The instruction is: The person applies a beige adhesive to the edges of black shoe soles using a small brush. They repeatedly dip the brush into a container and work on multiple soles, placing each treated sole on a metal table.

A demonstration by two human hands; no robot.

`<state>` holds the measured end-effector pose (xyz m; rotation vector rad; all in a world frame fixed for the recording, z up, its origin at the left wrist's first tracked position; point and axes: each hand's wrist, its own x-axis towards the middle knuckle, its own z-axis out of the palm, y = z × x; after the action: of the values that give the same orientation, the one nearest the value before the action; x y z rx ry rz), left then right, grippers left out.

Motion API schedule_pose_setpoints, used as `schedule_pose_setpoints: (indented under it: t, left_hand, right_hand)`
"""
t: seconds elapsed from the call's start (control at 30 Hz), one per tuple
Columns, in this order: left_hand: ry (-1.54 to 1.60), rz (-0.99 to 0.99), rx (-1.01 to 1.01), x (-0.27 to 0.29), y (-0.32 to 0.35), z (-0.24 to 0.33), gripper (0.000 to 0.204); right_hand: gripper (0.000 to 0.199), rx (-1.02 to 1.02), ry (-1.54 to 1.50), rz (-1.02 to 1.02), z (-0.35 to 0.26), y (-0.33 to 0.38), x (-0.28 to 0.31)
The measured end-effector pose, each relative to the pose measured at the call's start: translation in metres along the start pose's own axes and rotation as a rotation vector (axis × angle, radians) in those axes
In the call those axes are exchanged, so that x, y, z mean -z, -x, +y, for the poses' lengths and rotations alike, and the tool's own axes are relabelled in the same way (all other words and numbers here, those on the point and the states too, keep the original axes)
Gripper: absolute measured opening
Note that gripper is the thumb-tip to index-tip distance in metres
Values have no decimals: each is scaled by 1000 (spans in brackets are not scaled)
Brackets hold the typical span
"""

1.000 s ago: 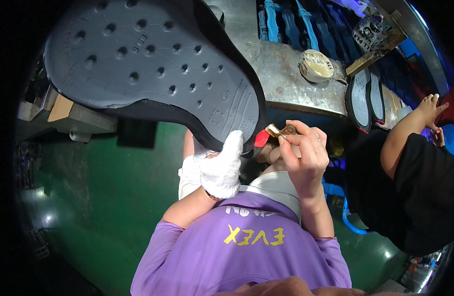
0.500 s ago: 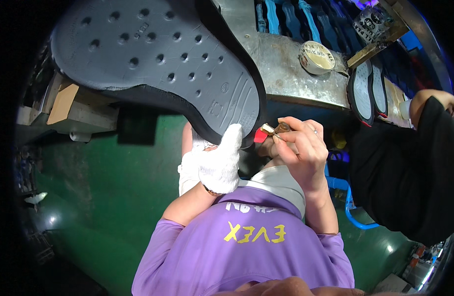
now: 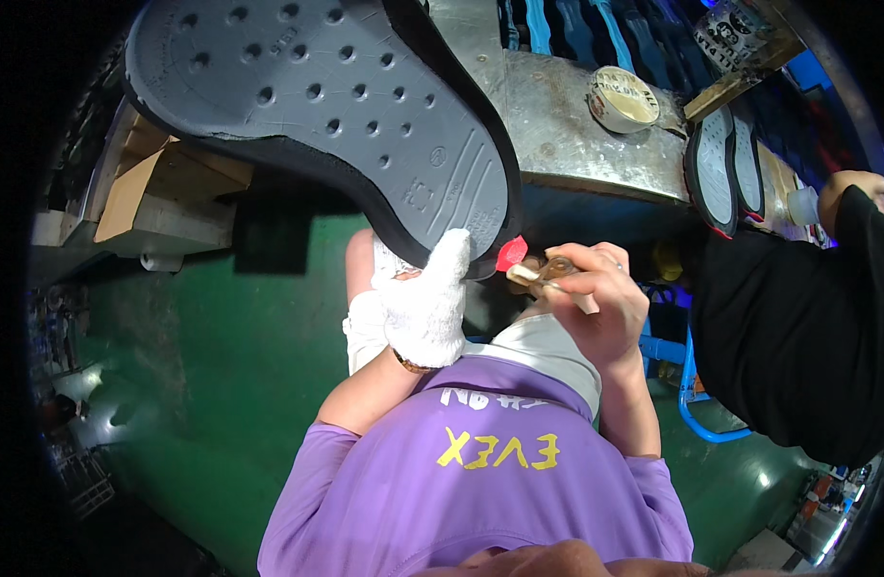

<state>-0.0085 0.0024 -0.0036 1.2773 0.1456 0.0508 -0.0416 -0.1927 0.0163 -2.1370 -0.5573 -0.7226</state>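
Head view: nearest the lens, a purple shirt (image 3: 480, 481) with yellow lettering across the chest fills the lower middle; both forearms rise from it
Left hand: the left hand (image 3: 418, 308) wears a white cotton glove; its fingers are closed on the heel end of the shoe sole (image 3: 317, 106), thumb laid up against the tread
Right hand: the right hand (image 3: 591, 298) is bare; its fingers are pinched tight on a small brush (image 3: 538, 272) with a pale wooden handle, held just beside the heel edge of the sole
Red tip: a small red patch (image 3: 511, 253) sits at the working end of the brush, touching or nearly touching the rim of the sole; which, I cannot tell
Sole: large, dark grey, tread side up, dotted with round holes and ribbed at the heel; it is held up between lens and bench, tilted up to the left
Floor: green painted floor (image 3: 221, 385) lies below on the left
Bench: a worn metal bench top (image 3: 576, 144) lies beyond; on it stands a round flat tin (image 3: 622, 99) with a pale label on its lid
Boxes: brown cardboard boxes (image 3: 163, 192) sit at far left under the toe of the sole
Other soles: two dark soles with pale insides (image 3: 725, 173) stand on edge at the right end of the bench
Neighbour: a person in a black sleeve (image 3: 797, 327) stands at the right, a hand (image 3: 860, 188) reaching toward the bench
Far shelf: blue strips (image 3: 576, 24) hang in a row at the top
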Motion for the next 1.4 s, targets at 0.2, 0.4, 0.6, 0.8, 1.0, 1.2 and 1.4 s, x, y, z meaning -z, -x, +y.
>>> schedule_pose_setpoints:
  t: [0.2,0.4,0.6,0.8,1.0,1.2,1.4]
  left_hand:
    - [146,5,68,-9,7,14,33]
    - [65,38,109,-7,10,21,36]
    - [72,-3,10,-4,7,9,34]
    - [-135,-15,-88,0,6,7,30]
    - [-200,-48,-101,-4,3,14,29]
    - [328,-60,91,-14,-15,9,35]
    - [499,-253,226,-24,-64,30,32]
  right_hand:
    - [23,-24,44,16,-4,1,-8]
    - [22,-58,206,80,-2,3,-8]
    - [18,-55,255,146,2,-2,0]
    - [21,-41,224,72,3,1,-2]
    - [24,-3,86,-23,1,5,-4]
    - [19,-137,-213,-51,6,23,1]
    - [6,-568,-604,332,23,66,0]
